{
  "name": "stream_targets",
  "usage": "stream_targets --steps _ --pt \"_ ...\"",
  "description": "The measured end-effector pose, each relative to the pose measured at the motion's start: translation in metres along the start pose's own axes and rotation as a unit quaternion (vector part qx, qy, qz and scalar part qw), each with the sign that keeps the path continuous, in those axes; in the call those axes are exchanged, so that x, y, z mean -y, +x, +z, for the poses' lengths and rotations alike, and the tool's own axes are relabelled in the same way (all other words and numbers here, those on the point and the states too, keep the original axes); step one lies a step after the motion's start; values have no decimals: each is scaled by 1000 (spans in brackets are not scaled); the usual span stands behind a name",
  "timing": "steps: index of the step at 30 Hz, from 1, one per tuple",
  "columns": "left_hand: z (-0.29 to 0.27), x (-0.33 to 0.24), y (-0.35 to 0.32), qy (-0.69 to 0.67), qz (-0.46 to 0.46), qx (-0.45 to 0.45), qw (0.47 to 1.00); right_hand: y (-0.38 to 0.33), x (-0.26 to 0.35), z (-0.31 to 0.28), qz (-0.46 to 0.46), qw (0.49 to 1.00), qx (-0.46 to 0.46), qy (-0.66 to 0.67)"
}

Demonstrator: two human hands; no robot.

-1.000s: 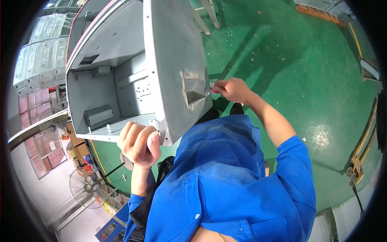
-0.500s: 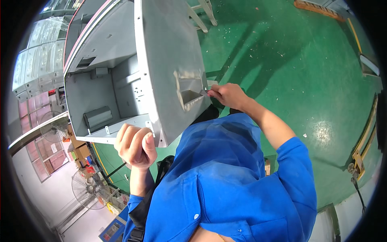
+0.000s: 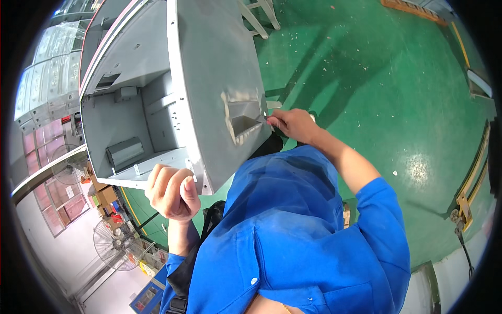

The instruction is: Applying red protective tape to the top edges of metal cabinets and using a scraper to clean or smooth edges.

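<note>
A grey sheet-metal cabinet (image 3: 222, 57) stands before me, open on its left side. Its side panel has a rectangular cutout (image 3: 244, 112) edged with rough, cream-coloured filler (image 3: 228, 123). My left hand (image 3: 172, 192) is closed, with fingers curled over the cabinet's near lower edge. At the right rim of the cutout, my right hand (image 3: 294, 125) pinches a small scraper (image 3: 261, 119). Its thin grey blade touches or nearly touches the rim; its handle is hidden in my fingers.
A pale stool or stand (image 3: 259, 18) is behind the cabinet on the green floor (image 3: 366, 104), which has scattered white scraps. To the left are wrapped metal parts (image 3: 49, 78), cardboard boxes (image 3: 106, 198) and a fan (image 3: 115, 245). A yellowish metal frame (image 3: 473, 183) stands far right.
The cabinet sits slightly farther left in the view, and my left hand has shifted with it. My right hand and the scraper have moved slightly left, staying at the cutout's rim.
</note>
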State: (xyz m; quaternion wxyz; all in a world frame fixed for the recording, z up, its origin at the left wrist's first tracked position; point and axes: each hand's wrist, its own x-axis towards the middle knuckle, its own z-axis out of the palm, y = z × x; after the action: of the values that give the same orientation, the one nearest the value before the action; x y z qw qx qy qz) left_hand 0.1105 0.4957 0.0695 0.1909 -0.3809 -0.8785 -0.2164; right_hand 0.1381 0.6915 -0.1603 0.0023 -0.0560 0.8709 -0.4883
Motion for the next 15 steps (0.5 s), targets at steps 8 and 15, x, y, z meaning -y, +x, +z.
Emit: stream_targets --steps 8,15 --pt "-1 1 2 1 0 0 1000 0 1 2 27 999 27 8" --pt "-1 2 0 3 -7 8 1000 3 0 6 31 1000 -3 0"
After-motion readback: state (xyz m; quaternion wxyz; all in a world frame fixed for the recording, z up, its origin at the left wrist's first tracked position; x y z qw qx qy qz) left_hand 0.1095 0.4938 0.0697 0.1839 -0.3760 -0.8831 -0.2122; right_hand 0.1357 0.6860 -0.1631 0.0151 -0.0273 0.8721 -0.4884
